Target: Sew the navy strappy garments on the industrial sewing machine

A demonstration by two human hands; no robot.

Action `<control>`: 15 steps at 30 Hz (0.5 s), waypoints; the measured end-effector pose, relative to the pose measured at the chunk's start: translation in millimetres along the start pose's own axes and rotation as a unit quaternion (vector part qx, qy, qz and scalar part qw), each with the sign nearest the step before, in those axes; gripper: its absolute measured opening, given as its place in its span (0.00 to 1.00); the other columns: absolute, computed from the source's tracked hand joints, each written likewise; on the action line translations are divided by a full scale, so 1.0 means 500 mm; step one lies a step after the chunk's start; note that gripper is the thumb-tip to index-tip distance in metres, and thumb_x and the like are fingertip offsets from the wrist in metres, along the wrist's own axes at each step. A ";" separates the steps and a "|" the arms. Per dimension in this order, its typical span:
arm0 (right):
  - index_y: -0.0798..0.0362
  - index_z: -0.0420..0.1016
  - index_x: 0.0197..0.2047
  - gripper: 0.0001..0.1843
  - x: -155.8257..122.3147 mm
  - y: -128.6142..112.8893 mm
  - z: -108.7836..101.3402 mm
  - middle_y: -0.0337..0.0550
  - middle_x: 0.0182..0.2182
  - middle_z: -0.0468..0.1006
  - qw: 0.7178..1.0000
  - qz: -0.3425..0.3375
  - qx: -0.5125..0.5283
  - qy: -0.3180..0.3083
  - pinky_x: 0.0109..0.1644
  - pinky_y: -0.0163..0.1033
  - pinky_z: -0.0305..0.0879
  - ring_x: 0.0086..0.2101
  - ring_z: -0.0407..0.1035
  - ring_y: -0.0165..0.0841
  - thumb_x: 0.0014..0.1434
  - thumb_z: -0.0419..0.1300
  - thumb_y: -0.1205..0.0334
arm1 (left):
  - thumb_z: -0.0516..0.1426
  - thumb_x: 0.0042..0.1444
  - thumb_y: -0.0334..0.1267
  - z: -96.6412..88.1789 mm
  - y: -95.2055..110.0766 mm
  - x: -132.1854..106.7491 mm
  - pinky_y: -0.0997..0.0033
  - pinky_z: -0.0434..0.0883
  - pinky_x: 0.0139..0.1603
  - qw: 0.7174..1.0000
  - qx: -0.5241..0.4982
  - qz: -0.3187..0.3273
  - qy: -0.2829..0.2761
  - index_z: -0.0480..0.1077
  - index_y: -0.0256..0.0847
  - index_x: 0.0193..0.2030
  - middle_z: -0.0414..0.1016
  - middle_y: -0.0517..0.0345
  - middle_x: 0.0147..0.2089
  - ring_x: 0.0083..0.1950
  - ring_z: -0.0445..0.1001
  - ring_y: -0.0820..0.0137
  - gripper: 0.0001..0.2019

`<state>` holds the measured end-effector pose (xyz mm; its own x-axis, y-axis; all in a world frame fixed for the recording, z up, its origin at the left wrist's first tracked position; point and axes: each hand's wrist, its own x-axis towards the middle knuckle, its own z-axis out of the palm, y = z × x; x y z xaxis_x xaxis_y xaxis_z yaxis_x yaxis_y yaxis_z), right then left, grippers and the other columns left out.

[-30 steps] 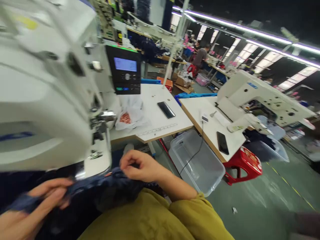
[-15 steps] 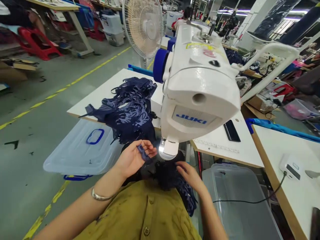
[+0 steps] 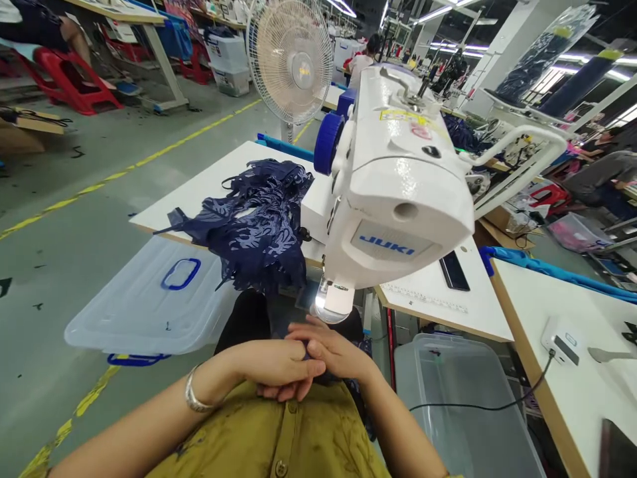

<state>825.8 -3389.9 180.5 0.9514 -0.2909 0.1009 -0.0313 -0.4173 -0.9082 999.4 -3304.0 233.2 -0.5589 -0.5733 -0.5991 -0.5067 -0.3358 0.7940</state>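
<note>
My left hand (image 3: 276,365) and my right hand (image 3: 336,348) meet in front of my shirt, below the sewing machine head (image 3: 403,192). Their fingers overlap and are closed around a navy fabric piece (image 3: 307,350), of which only a sliver shows between them. The right fingers lie over the left ones, with the thumbs close together. Just beyond them, dark sheer fabric (image 3: 279,317) hangs near my lap. A pile of navy lace pieces (image 3: 263,219) lies on the sewing table (image 3: 164,192), left of the machine, and drapes over its front edge.
A lidded plastic box (image 3: 144,299) stands at left, and an open plastic bin (image 3: 468,398) at right. A black phone (image 3: 454,270) lies on the table. The fan (image 3: 291,63) stands behind. A side table (image 3: 597,372) holds a white device (image 3: 567,340) with a cable.
My hands have come together from apart. The left, which was partly open with a navy piece, has closed and moved down; the right has left the dark lace in my lap.
</note>
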 end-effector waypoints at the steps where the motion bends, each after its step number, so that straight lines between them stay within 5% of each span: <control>1: 0.52 0.73 0.49 0.22 -0.004 -0.010 -0.001 0.44 0.42 0.77 1.000 0.014 -0.013 -0.009 0.55 0.41 0.62 0.44 0.70 0.33 0.69 0.43 0.49 | 0.43 0.59 0.63 0.000 0.007 0.002 0.75 0.59 0.17 1.000 0.018 0.010 -0.005 0.68 0.40 0.25 0.65 0.59 0.20 0.15 0.59 0.76 0.30; 4: 0.54 0.75 0.35 0.20 -0.030 -0.043 -0.020 0.38 0.29 0.74 0.993 0.109 -0.042 0.030 0.35 0.33 0.61 0.30 0.65 0.28 0.66 0.50 0.49 | 0.46 0.59 0.61 -0.010 0.024 -0.009 0.75 0.58 0.18 0.996 0.034 0.048 0.061 0.67 0.41 0.27 0.65 0.62 0.21 0.18 0.60 0.74 0.26; 6: 0.53 0.74 0.33 0.16 -0.055 -0.068 -0.047 0.35 0.26 0.71 0.988 0.144 -0.024 0.041 0.31 0.32 0.56 0.27 0.62 0.26 0.62 0.57 0.49 | 0.50 0.59 0.58 -0.021 0.034 -0.026 0.76 0.58 0.22 0.987 0.039 0.096 0.124 0.68 0.41 0.30 0.66 0.62 0.24 0.23 0.62 0.74 0.22; 10: 0.51 0.73 0.39 0.13 -0.077 -0.104 -0.101 0.33 0.26 0.69 0.980 0.161 0.034 0.113 0.30 0.31 0.55 0.26 0.61 0.25 0.59 0.62 0.51 | 0.51 0.59 0.55 -0.052 0.060 -0.046 0.76 0.58 0.27 0.959 0.057 0.157 0.231 0.68 0.40 0.29 0.68 0.63 0.27 0.28 0.64 0.73 0.20; 15: 0.51 0.70 0.43 0.14 -0.032 -0.071 -0.128 0.38 0.33 0.74 0.953 0.135 0.049 0.266 0.40 0.34 0.63 0.33 0.68 0.29 0.59 0.60 0.50 | 0.53 0.56 0.56 -0.102 0.058 -0.012 0.73 0.60 0.29 0.890 0.089 0.129 0.427 0.69 0.40 0.28 0.68 0.61 0.26 0.29 0.66 0.69 0.20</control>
<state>792.3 -3425.4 236.8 0.6217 -0.7828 0.0264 -0.1988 -0.1903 -0.9614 1021.5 -3348.7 265.1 -0.0073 -0.9991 -0.0414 -0.5717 -0.0298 0.8199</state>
